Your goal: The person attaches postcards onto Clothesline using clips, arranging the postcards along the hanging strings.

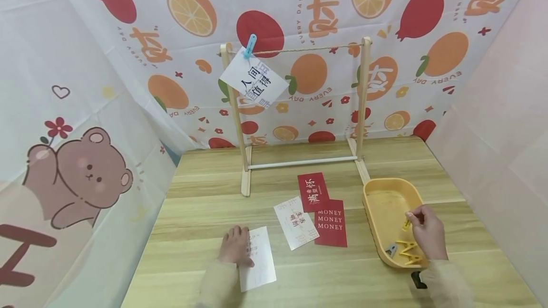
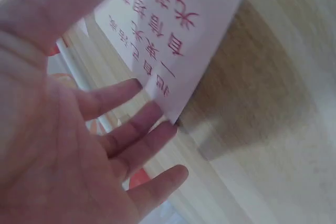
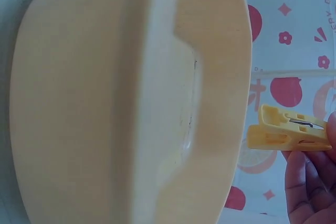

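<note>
My right hand [image 1: 428,233] pinches a yellow clothespin [image 3: 289,129] above the yellow basin [image 1: 371,217]. Several more clothespins, yellow ones [image 1: 412,256] and a grey one [image 1: 391,250], lie in the basin's near end. On the table, my left hand [image 1: 235,247] rests at the left edge of a white card [image 1: 261,270] with red handwriting. In the left wrist view its fingers [image 2: 139,145] are loosely extended, their tips touching the card's edge. Farther right lie a white printed card [image 1: 295,222], a red card with white characters [image 1: 311,187] and a red MONEY card [image 1: 336,232], partly overlapping.
Behind the cards stands a wooden rack [image 1: 363,103] with a string [image 1: 308,50] across its top. From the string's left end hangs a white card [image 1: 239,76], tilted, under a blue clothespin [image 1: 250,45]. A black object [image 1: 417,279] is by my right sleeve. Printed cloth surrounds the table.
</note>
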The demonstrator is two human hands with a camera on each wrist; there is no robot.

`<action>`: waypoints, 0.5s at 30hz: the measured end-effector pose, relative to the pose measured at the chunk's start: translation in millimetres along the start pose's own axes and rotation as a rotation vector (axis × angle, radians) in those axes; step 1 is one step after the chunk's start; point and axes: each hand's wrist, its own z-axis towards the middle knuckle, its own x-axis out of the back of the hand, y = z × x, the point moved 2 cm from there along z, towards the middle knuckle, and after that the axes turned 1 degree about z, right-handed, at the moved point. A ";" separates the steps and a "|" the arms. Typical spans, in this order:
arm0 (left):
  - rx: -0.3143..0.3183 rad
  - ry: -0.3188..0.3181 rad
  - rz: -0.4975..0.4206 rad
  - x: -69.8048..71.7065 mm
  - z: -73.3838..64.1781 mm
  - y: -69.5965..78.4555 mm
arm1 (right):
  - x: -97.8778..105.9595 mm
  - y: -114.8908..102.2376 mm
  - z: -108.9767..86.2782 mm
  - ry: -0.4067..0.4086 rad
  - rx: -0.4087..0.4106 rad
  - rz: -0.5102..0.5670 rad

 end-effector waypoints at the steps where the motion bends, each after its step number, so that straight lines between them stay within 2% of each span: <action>1: 0.004 0.013 -0.012 0.2 0.7 -1.5 | -0.2 -0.1 -0.2 0.000 0.001 -0.001; 4: 0.044 0.030 -0.128 8.5 0.9 -4.5 | 1.4 -0.5 -0.2 -0.015 -0.009 0.001; 6: 0.091 0.015 -0.283 21.0 0.5 -5.6 | 3.3 -1.3 0.9 -0.028 -0.015 0.003; 9: 0.181 -0.007 -0.561 48.7 0.3 -6.6 | 7.3 -4.2 4.3 -0.029 -0.007 0.005; 12: 0.214 0.034 -0.769 78.8 5.4 -8.2 | 13.0 -10.4 11.5 0.003 0.009 0.012; 15: 0.193 0.129 -0.907 108.2 18.6 -7.5 | 21.6 -25.2 26.6 0.080 0.015 0.073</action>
